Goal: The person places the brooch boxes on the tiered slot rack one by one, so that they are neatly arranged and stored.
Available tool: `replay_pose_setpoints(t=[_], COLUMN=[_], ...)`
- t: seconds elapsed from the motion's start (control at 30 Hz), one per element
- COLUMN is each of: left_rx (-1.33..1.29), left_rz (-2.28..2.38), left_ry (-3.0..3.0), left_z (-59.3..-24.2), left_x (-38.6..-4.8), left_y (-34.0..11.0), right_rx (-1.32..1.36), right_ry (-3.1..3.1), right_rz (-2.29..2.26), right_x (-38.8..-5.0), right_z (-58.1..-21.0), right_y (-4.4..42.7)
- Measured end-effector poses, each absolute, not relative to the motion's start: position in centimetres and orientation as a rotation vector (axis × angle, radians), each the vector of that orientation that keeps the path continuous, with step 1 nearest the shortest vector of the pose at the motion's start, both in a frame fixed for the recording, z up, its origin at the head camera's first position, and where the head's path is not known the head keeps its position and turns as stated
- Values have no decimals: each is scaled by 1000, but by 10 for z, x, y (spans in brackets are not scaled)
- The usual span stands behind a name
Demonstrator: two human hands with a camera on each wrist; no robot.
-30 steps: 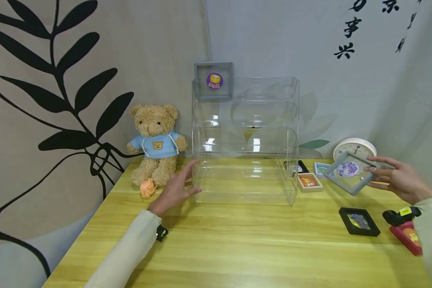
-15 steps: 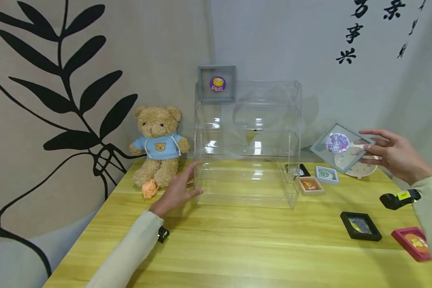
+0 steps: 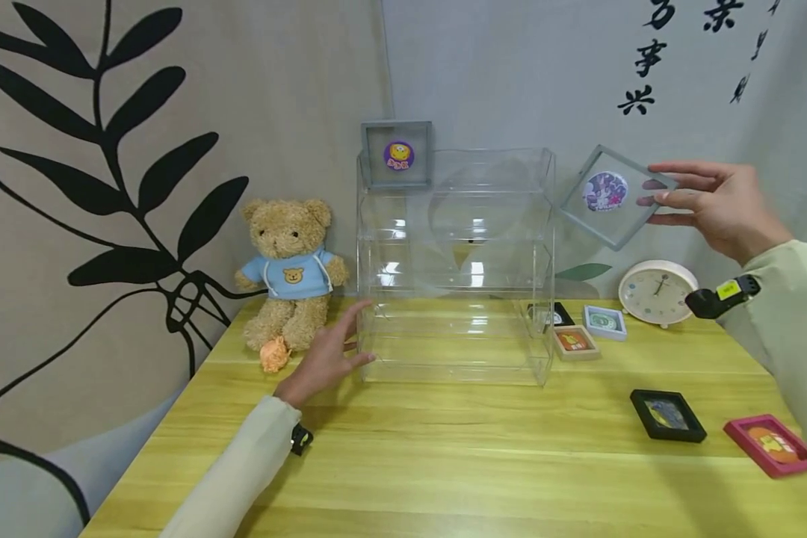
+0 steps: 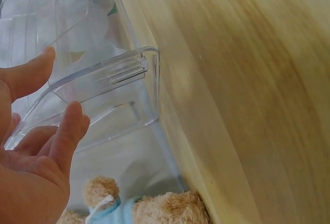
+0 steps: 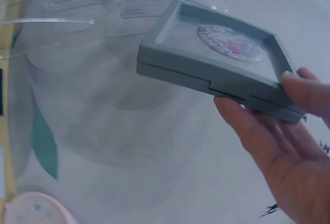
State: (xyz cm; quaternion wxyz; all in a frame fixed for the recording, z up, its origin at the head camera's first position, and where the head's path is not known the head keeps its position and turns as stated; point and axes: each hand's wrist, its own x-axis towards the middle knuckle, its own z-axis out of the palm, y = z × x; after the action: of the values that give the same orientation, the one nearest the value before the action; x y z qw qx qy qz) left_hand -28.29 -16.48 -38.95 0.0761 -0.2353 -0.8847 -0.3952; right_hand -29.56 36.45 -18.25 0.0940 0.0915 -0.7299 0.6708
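Note:
My right hand (image 3: 729, 202) pinches a grey square frame (image 3: 595, 217) by one corner, in the air right of the clear tiered rack (image 3: 453, 373); a round purple picture sits inside. In the right wrist view, thumb and fingers of the hand (image 5: 283, 152) grip the corner of the grey frame (image 5: 206, 69). My left hand (image 3: 326, 359) is at the rack's lower left side, fingers apart. Seen from the left wrist, the hand (image 4: 41, 167) lies beside the rack's side panel (image 4: 103, 72); contact is hard to tell. Another grey frame (image 3: 418, 173) stands on the top tier's left end.
A teddy bear (image 3: 288, 246) and an orange fluffy ball (image 3: 274, 355) are left of the rack. Right of it lie a beige frame (image 3: 586, 351), a pale blue frame (image 3: 605, 323), black frames (image 3: 669, 430) and a red frame (image 3: 773, 469), with a white clock (image 3: 657, 291) behind.
My right hand has risen with the grey frame from in front of the clock to about the rack's upper tiers, moving slightly left. The left hand has stayed at the rack's side.

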Motion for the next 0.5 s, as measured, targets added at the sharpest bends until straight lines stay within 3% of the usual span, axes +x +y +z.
replay_pose_setpoints(t=[0.5], left_rx=[-688], left_rz=[-1174], left_ry=[-2665], left_z=[-388], left_x=[-284], left_y=[-165], right_rx=[224], right_ry=[-2330], right_rz=[1527], right_x=[-318], right_z=[-120], right_y=[344])
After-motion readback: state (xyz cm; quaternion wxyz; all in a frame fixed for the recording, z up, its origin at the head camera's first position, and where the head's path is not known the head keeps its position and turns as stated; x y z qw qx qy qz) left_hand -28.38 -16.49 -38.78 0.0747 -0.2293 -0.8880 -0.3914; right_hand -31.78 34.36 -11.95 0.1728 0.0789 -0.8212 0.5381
